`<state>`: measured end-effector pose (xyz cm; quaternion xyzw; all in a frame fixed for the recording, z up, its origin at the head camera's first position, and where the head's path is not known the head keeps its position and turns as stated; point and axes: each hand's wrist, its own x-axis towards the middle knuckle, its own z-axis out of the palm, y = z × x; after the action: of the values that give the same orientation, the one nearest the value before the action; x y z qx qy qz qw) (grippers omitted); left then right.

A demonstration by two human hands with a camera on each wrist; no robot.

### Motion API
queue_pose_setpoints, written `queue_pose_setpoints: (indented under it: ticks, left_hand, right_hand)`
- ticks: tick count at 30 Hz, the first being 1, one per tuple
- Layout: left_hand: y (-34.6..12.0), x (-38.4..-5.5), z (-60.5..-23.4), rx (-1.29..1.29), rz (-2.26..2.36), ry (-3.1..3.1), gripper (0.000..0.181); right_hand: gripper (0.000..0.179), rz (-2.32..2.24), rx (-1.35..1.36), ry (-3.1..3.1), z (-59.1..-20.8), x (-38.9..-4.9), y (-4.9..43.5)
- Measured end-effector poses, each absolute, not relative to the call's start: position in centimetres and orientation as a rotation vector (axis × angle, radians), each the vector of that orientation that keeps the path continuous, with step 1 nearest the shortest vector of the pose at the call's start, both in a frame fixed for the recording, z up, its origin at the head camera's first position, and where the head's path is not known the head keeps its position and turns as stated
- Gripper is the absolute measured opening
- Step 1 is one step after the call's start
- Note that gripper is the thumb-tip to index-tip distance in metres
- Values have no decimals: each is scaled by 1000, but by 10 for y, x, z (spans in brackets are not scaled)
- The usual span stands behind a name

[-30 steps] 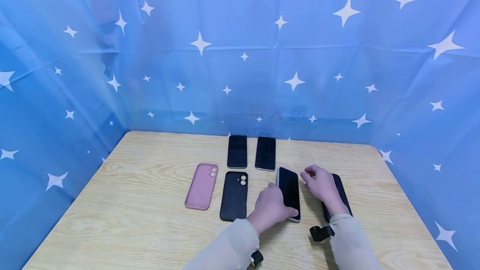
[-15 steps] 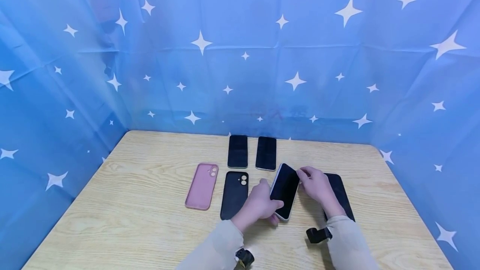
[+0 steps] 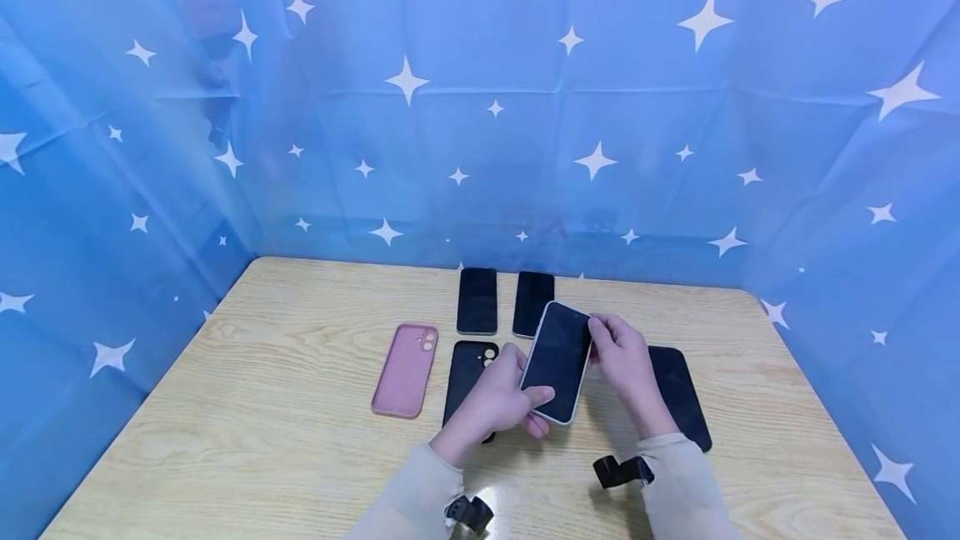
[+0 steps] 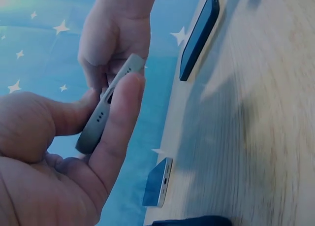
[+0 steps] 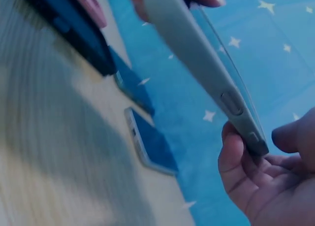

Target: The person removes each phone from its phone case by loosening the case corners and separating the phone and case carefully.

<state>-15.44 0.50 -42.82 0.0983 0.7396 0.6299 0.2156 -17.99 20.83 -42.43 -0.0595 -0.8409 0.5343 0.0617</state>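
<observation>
A dark-screened phone with a pale grey case (image 3: 558,365) is held up off the table, screen up and slanted. My left hand (image 3: 495,394) grips its lower left side, thumb on the front and fingers underneath. The left wrist view shows the phone's grey bottom edge (image 4: 96,122) between thumb and index finger. My right hand (image 3: 626,361) holds the upper right corner. In the right wrist view, curled fingers (image 5: 234,159) support that end from beneath, with the thumb a little apart from the edge. A black phone case (image 3: 467,365) lies partly hidden behind my left hand.
A pink phone case (image 3: 405,371) lies left of the black one. Two dark phones (image 3: 477,300) lie side by side near the table's back edge. A black phone-shaped slab (image 3: 681,398) is right of my right wrist. A starred blue curtain (image 3: 480,148) borders the wooden table (image 3: 262,407).
My left hand has lifted the phone off the table and moved it left, tilting it. My right hand has come in to its upper right corner.
</observation>
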Motion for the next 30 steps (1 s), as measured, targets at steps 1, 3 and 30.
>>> queue_pose_setpoints:
  ticks: [1, 3, 30]
  left_hand:
    - [4, -154, -428, 281, 1744, 2052, 30]
    - [3, -154, -427, 294, 1743, 2048, 30]
    - [-5, -151, -422, 293, 1899, 2022, 14]
  right_hand:
    - [38, 1618, -183, -2533, -422, -179, 207]
    - [37, 1630, -194, -2513, -419, -179, 204]
    - [33, 1640, -172, -2404, -413, -189, 190]
